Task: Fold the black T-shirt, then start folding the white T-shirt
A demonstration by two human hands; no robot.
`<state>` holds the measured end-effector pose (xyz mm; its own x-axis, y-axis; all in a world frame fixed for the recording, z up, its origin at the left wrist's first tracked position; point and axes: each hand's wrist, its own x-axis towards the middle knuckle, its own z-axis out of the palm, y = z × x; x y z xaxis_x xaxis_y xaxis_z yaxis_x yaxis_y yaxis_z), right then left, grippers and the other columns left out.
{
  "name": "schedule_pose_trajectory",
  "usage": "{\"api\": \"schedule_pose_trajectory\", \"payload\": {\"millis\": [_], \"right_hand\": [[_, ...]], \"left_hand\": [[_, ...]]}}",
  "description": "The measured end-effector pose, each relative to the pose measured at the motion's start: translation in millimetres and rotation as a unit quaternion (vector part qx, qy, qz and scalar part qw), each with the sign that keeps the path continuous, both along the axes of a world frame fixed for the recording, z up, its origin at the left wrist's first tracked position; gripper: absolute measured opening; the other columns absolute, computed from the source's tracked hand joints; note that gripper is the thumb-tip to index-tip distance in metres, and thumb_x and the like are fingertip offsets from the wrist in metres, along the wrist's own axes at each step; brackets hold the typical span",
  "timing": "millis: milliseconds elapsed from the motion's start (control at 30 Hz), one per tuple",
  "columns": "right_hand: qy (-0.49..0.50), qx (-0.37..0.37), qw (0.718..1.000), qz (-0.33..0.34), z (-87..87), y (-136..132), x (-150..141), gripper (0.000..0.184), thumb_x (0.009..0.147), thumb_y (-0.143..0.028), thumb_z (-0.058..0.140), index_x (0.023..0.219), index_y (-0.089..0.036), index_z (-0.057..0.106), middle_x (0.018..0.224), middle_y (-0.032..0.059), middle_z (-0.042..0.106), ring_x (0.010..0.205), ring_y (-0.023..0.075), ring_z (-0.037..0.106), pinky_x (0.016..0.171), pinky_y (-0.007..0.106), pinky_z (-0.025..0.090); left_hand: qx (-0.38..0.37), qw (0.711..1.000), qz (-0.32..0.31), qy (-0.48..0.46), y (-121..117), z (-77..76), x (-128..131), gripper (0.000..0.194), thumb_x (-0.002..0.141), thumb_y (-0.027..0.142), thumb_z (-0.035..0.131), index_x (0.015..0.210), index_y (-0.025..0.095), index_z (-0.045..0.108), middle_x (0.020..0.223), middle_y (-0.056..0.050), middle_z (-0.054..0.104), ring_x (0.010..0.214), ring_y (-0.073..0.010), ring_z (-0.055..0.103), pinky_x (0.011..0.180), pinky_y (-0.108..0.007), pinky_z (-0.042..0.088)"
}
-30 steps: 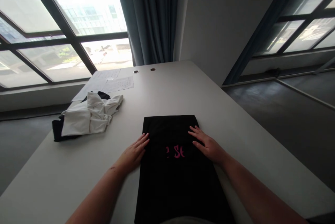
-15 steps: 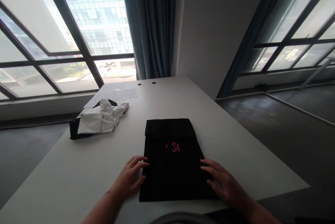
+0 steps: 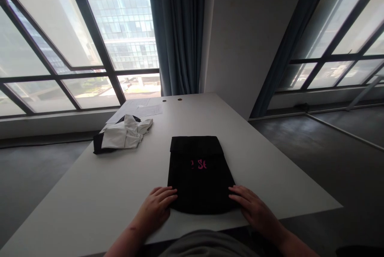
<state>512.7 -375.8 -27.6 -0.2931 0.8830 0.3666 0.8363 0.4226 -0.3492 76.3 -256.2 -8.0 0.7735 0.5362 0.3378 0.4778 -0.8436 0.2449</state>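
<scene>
A folded black garment (image 3: 199,185) with a small pink print lies on the white table (image 3: 255,161) right in front of me. Across its far end runs a folded-over band. My left hand (image 3: 159,205) pinches its near left corner, fingers on top and thumb hidden beneath. At the near right corner, my right hand (image 3: 247,203) grips the cloth in the same way, its thumb also out of sight. Between the hands the near edge bows in a curve.
A crumpled white cloth (image 3: 123,135) lies over a black one (image 3: 100,143) at the table's left edge. Behind them are paper sheets (image 3: 147,110). Two round holes pierce the far tabletop. Windows, a blue curtain (image 3: 180,41) and a wall stand beyond.
Both hands have closed on the near corners of the black garment. Its near edge, straight before, now curves and sits farther from me. The view has shifted slightly.
</scene>
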Motion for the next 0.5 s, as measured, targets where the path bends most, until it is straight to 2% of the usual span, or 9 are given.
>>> {"api": "schedule_pose_trajectory", "payload": {"millis": [100, 167, 233, 333, 433, 500], "right_hand": [[-0.023, -0.01, 1.0, 0.002, 3.8, 0.2, -5.0, 0.061, 0.086, -0.007, 0.052, 0.142, -0.028, 0.064, 0.149, 0.0086, 0.062, 0.142, 0.0275, 0.055, 0.12, 0.054, 0.045], [-0.04, -0.026, 0.999, 0.005, 9.0, 2.8, -17.8, 0.062, 0.087, -0.014, 0.06, 0.147, -0.028, 0.06, 0.151, 0.0107, 0.06, 0.144, 0.0315, 0.052, 0.123, 0.064, 0.035], [-0.051, -0.024, 0.998, 0.01, 13.8, 7.1, -38.6, 0.061, 0.087, -0.021, 0.066, 0.147, -0.028, 0.059, 0.15, 0.0116, 0.061, 0.144, 0.0346, 0.052, 0.124, 0.073, 0.022], [-0.062, 0.02, 0.998, 0.004, 18.9, 15.1, -72.0, 0.054, 0.092, -0.016, 0.062, 0.144, -0.028, 0.061, 0.14, 0.01, 0.067, 0.136, 0.0312, 0.059, 0.125, 0.074, 0.008], [-0.086, 0.054, 0.995, -0.016, 20.7, 23.1, -82.8, 0.062, 0.092, -0.001, 0.047, 0.145, -0.031, 0.06, 0.133, 0.0082, 0.071, 0.125, 0.0249, 0.066, 0.127, 0.07, 0.009], [-0.098, 0.052, 0.993, -0.036, 18.9, 27.1, -71.7, 0.072, 0.089, 0.005, 0.04, 0.149, -0.031, 0.058, 0.132, 0.0094, 0.071, 0.123, 0.0242, 0.067, 0.126, 0.07, 0.017]], "left_hand": [[-0.016, 1.0, 0.011, 0.005, 0.9, 5.0, 1.8, 0.078, 0.064, 0.002, 0.052, 0.137, 0.027, 0.064, 0.142, -0.005, 0.067, 0.132, -0.0259, 0.062, 0.113, -0.049, 0.05], [-0.024, 0.999, 0.022, 0.01, -0.3, 9.7, 5.5, 0.08, 0.063, 0.004, 0.054, 0.139, 0.026, 0.062, 0.145, -0.006, 0.065, 0.133, -0.028, 0.061, 0.115, -0.051, 0.048], [-0.013, 1.0, 0.023, 0.011, -3.4, 13.2, 12.5, 0.074, 0.066, 0.007, 0.059, 0.137, 0.026, 0.063, 0.142, -0.007, 0.067, 0.13, -0.0299, 0.061, 0.116, -0.054, 0.046], [0.026, 1.0, 0.005, 0.01, -9.3, 13.3, 27.0, 0.057, 0.077, 0.008, 0.062, 0.13, 0.028, 0.066, 0.131, -0.006, 0.072, 0.12, -0.0276, 0.066, 0.114, -0.053, 0.046], [0.035, 0.999, -0.014, 0.012, -11.0, 8.2, 36.4, 0.05, 0.084, 0.002, 0.055, 0.125, 0.028, 0.068, 0.123, -0.005, 0.075, 0.111, -0.0234, 0.069, 0.108, -0.047, 0.052], [0.011, 1.0, 0.004, 0.006, -8.3, 3.6, 34.4, 0.056, 0.078, -0.002, 0.052, 0.123, 0.027, 0.068, 0.122, -0.006, 0.075, 0.11, -0.0233, 0.07, 0.101, -0.043, 0.057]]}}
